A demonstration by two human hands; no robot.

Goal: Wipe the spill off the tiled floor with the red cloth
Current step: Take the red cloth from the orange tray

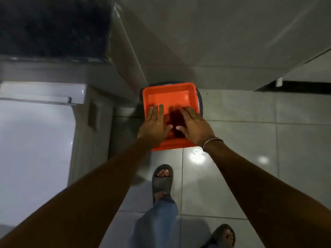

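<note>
Nearest, two feet in grey slides stand on the tiled floor; a wet, glossy patch lies just ahead of them. Both arms reach forward over an orange tub. Left hand: fingers extended and together, palm down, gripping nothing. Right hand: fingers spread flat, palm down, with a bangle at the wrist. A dark red cloth lies in the tub between and under the hands; contact cannot be confirmed.
</note>
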